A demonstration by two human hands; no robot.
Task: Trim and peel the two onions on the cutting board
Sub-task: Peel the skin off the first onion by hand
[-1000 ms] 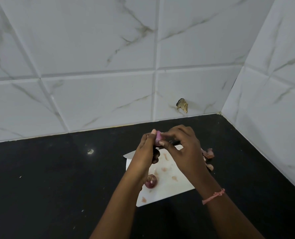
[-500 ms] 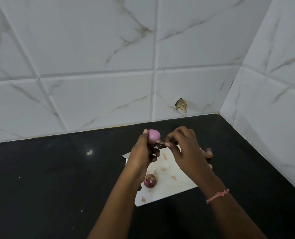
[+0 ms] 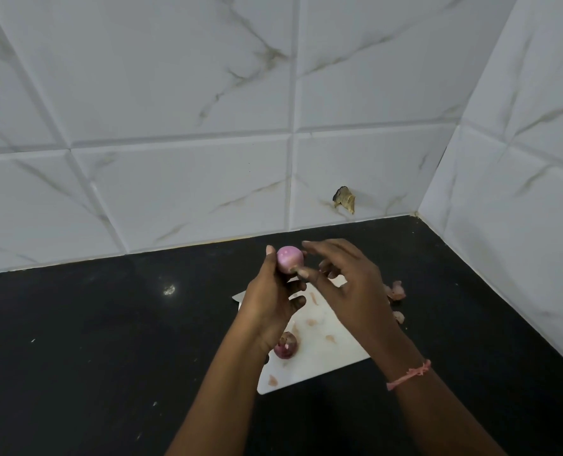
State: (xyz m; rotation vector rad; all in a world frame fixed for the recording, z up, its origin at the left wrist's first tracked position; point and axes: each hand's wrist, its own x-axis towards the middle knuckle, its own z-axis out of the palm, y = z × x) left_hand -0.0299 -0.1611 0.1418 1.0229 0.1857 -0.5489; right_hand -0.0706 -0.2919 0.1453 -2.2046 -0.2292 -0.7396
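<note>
Left hand (image 3: 270, 301) pinches the peeled onion (image 3: 290, 259) w/ fingertips above the cutting board (image 3: 322, 360), right hand (image 3: 346, 284) loose-fingered & holding nothing beside it, 2nd onion (image 3: 286, 345) on board w/ skin partly on: slick bulb could slip, drop, roll off.

walls: white marbled tiles (image 3: 181, 93), corner right | counter (image 3: 76, 340): black, glossy

black countertop (image 3: 92, 357), white marble-veined wall tiles (image 3: 181, 93), chipped hole (image 3: 344, 199) in one tile
</note>
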